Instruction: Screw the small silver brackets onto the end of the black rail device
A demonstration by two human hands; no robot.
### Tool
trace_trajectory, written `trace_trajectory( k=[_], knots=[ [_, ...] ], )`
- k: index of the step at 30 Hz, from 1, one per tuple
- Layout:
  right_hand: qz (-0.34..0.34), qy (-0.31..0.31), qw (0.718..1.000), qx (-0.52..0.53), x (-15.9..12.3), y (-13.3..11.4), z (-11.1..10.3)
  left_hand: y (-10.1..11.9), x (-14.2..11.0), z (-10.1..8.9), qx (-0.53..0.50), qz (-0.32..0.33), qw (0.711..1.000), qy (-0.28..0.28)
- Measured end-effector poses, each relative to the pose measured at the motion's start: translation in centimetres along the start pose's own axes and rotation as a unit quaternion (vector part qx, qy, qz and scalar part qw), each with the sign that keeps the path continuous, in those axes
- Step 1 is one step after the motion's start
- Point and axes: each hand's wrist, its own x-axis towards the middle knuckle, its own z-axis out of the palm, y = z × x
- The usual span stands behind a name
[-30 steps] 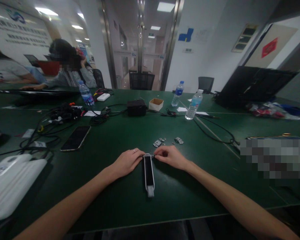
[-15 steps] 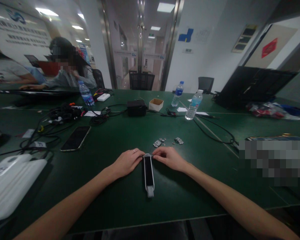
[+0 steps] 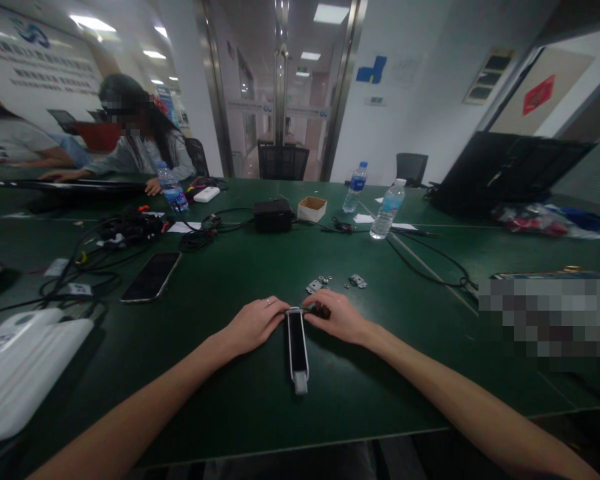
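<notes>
Lying flat on the green table (image 3: 220,373), a narrow black strip with pale metal ends (image 3: 297,348) runs from near to far, and both of the person's hands meet at its far end. The left hand (image 3: 254,323) rests curled against the left side of that end, fingertips touching it, a ring on one finger; whether it pinches the strip or only steadies it cannot be told. The right hand (image 3: 337,315) is closed around a small dark tool or part (image 3: 319,310) pressed at the right side of the same end. Just beyond the hands lie a few small metal brackets and screws (image 3: 336,282), loose on the table. Farther off stand a black box (image 3: 273,215) and a small open cardboard box (image 3: 312,209), its contents out of sight. Two water bottles (image 3: 387,211) stand to the right of it, another bottle (image 3: 171,187) to the far left; their labels are too blurred to read. A dark phone (image 3: 151,276) lies to the left beside a tangle of cables (image 3: 130,230), with a white device (image 3: 25,363) nearer. An open laptop (image 3: 505,170) sits at the far right. A seated person (image 3: 140,150) leans at the far left, under a wall banner (image 3: 35,63) whose writing is illegible.
</notes>
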Motion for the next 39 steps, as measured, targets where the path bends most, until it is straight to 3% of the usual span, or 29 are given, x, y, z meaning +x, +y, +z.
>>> trace_trajectory(
  k=[23,27,33,39],
  knots=[
    [-0.012,0.025,0.999,-0.045,0.1,0.1,0.8,0.2,0.2,0.0,0.019,0.004,1.0,0.003],
    [-0.051,0.005,0.997,-0.055,0.1,0.2,-0.4,0.2,0.2,0.0,0.019,0.006,1.0,0.003],
    [-0.043,0.049,0.988,-0.138,-0.1,2.4,-4.0,0.3,0.2,-0.1,0.014,0.015,1.0,0.011],
    [-0.007,-0.028,0.974,-0.224,-0.6,4.6,-6.3,0.5,0.2,-0.4,0.007,0.011,1.0,0.007]
  ],
)
